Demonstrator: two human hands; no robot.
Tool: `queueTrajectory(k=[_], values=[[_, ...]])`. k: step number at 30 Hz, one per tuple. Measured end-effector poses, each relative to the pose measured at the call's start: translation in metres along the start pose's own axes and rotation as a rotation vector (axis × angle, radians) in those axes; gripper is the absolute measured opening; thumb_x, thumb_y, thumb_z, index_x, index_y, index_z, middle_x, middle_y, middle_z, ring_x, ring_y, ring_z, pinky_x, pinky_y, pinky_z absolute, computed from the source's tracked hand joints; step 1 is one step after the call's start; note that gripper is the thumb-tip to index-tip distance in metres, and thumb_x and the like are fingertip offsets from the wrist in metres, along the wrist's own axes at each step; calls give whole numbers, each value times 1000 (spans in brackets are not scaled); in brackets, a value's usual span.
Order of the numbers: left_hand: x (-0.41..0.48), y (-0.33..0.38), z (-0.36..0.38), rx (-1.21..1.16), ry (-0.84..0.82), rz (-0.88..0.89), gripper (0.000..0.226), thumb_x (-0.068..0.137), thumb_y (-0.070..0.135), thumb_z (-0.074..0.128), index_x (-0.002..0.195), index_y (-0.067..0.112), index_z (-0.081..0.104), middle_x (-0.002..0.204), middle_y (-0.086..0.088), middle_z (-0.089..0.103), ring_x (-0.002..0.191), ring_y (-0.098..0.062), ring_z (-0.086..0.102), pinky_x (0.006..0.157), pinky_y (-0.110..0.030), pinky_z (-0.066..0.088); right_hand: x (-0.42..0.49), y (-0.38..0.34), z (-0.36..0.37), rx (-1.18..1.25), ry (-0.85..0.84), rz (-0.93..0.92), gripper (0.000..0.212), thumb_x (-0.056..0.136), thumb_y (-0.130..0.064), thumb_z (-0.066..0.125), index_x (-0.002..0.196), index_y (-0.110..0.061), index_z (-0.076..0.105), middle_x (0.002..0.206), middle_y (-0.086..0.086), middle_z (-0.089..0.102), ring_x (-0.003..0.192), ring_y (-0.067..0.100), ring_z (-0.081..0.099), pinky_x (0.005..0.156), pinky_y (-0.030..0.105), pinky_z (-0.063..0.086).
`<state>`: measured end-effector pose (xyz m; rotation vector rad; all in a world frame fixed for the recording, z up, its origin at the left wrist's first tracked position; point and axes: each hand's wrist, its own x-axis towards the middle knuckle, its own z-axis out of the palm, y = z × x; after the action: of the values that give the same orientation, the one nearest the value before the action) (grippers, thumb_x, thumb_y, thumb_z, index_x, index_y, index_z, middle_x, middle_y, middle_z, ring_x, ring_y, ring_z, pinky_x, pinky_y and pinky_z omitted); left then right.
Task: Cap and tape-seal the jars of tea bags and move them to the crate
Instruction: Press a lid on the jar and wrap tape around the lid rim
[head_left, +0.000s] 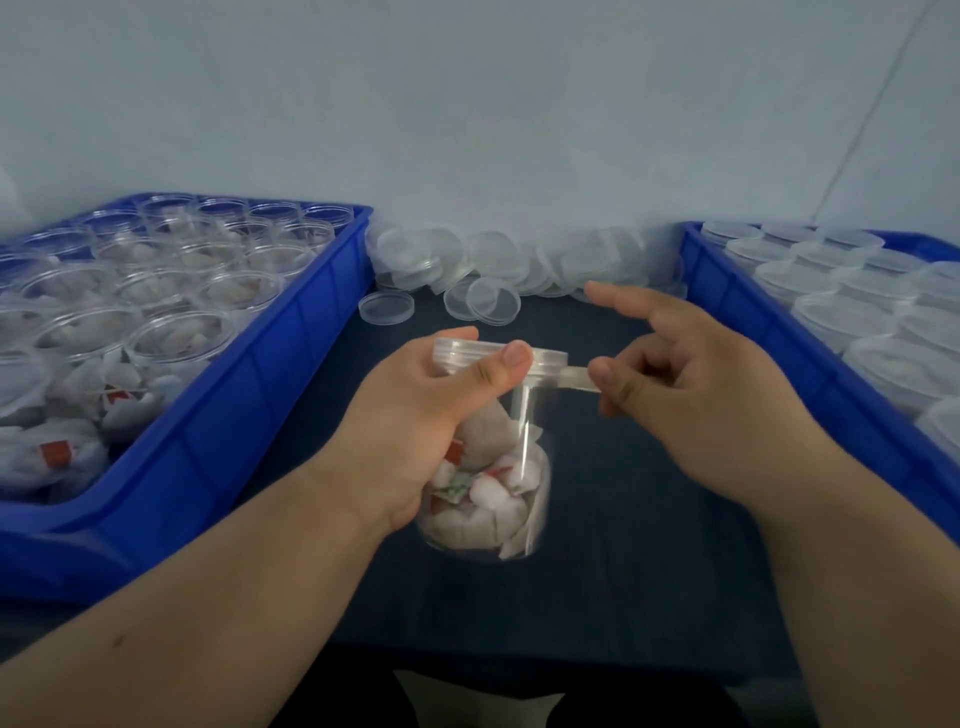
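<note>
Closest to you, your left hand (415, 415) grips a clear plastic jar of tea bags (498, 499), held tilted just above the dark blue table (623, 519). Its fingers (457, 335) curl round the neck and the thumb presses the rim of the clear round plastic lid (545, 357), which is already on. To the right, your right hand (691, 395) pinches a strip of clear tape (574, 378) between thumb and a curled finger, with the forefinger pointing clear. The strip runs taut from the lid's right edge to that pinch, just beside the jar. Capping looks done and sealing appears to be the step in hand. The next move likely calls for drawing the strip down across the seam between lid and jar wall and pressing it flat, while the left hand keeps the jar from turning. Farther out, a blue plastic crate of open jars (291, 364) sits at left, and a blue plastic crate of capped jars (769, 322) at right is probably the destination. A heap of loose clear lids (498, 260) lies along the wall.
</note>
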<state>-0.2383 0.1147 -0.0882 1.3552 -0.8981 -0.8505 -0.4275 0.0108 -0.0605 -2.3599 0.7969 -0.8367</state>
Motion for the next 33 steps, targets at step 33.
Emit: queueTrajectory(k=[33], values=[[-4,-4,-1,-347,-311,-110,62,66,51,86,112,12,76,112,-19,72,91,-29,74,73,-40,61,-1,5,7,-99,-10,59,59,85,-66,47,140,-59,30,86,-21,65,86,-12,56,62,12,39]])
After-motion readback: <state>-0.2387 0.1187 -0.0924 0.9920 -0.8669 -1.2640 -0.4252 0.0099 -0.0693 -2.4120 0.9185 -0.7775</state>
